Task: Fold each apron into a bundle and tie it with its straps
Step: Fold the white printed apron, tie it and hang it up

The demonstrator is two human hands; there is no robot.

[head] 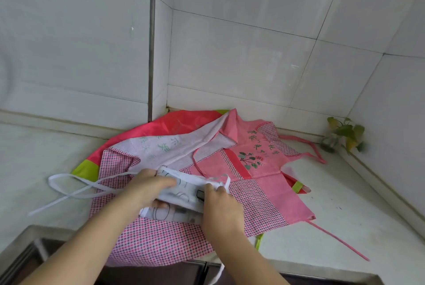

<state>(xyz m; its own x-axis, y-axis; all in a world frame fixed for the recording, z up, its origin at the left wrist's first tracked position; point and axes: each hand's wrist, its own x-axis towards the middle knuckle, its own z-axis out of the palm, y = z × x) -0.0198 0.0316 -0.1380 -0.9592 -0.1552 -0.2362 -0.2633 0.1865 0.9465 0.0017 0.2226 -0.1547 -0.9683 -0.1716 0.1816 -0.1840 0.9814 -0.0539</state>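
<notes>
Both hands grip folded white apron [184, 189]: left hand [149, 188], right hand [218, 202], atop pink aprons [257, 169].

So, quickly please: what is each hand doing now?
Left hand: grips the folded white apron.
Right hand: presses on the same apron; grip cannot be told.

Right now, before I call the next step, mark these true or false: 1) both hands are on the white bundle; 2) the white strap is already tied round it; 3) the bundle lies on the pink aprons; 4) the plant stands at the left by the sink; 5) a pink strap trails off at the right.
1) True: the left hand and right hand both grip the white bundle.
2) False: the white strap lies loose in loops at the left.
3) True: it rests on the pink aprons.
4) False: the plant is in the right corner.
5) True: the pink strap trails over the counter.
</notes>
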